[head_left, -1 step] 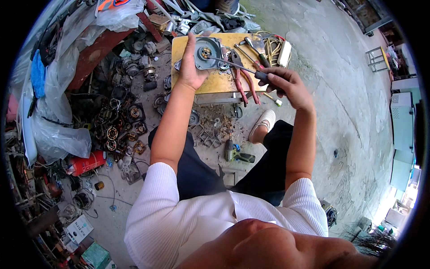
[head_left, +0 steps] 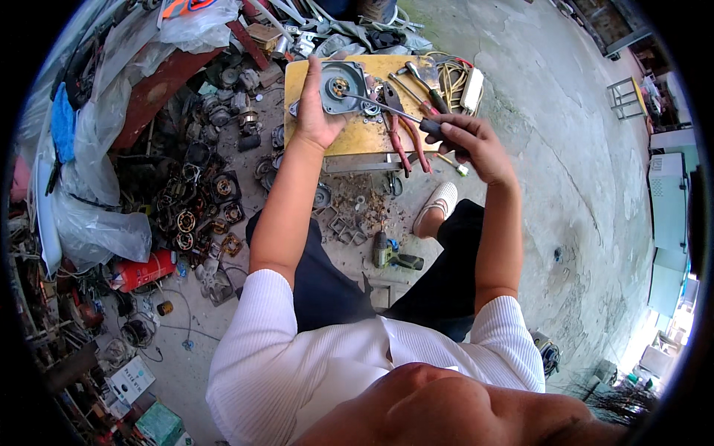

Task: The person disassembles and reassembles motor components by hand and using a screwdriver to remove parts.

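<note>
My left hand (head_left: 320, 111) grips a squarish grey metal motor housing (head_left: 341, 102) by its left side, tilted up above a yellow work board. The thumb shows; the other fingers are mostly behind the part. At the housing's centre sits a brass-coloured round insert (head_left: 338, 85). My right hand (head_left: 472, 141) is closed round the dark handle of a screwdriver (head_left: 394, 111). The tip of its long shaft meets the central insert. Below the shaft lie pliers (head_left: 404, 137) with red handles. A ratchet wrench (head_left: 428, 85) and a red-handled screwdriver (head_left: 410, 93) rest to their right.
The yellow work board (head_left: 364, 145) stands low ahead of me. At its far right is a coiled cable with a white power strip (head_left: 471, 91). A green cordless drill (head_left: 394, 254) stands on the floor between my feet. Motor parts (head_left: 186, 223) and scrap crowd the left side.
The right hand and screwdriver have shifted very slightly; the tip stays at the insert. My left hand and the housing are almost unmoved.
</note>
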`<state>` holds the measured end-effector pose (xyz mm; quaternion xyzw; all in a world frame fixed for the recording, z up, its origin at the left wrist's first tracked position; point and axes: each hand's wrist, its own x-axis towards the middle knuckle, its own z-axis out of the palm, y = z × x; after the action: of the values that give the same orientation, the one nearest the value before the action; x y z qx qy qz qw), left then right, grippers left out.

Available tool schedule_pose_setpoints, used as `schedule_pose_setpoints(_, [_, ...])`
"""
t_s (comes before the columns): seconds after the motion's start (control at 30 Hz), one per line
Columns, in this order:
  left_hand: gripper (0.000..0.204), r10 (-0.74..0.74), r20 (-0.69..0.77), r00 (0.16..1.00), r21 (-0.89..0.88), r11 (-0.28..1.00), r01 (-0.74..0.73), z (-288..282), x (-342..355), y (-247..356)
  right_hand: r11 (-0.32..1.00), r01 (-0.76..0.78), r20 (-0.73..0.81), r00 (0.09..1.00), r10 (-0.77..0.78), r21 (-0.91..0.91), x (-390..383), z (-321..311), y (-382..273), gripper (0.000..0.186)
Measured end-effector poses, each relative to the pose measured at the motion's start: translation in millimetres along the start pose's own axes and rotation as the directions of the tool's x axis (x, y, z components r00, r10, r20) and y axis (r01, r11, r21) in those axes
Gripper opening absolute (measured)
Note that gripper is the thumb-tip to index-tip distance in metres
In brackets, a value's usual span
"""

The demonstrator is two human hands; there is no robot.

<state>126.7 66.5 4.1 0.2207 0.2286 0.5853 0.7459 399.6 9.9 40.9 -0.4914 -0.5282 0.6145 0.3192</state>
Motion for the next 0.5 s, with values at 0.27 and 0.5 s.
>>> schedule_pose_setpoints(0.27, [0.063,-0.025,-0.044,0.999,-0.212,0.977,0.016,-10,8,-2,0.912,0.014,0.005,1.000,-0.018,0.410,13,16,24,0.036])
schedule_pose_setpoints(0.5, [0.063,0.053,-0.070,0.996,0.061,0.997,-0.049,-3,8,-1,0.964,0.250,-0.124,0.958,-0.260,-0.094,7,12,26,0.029])
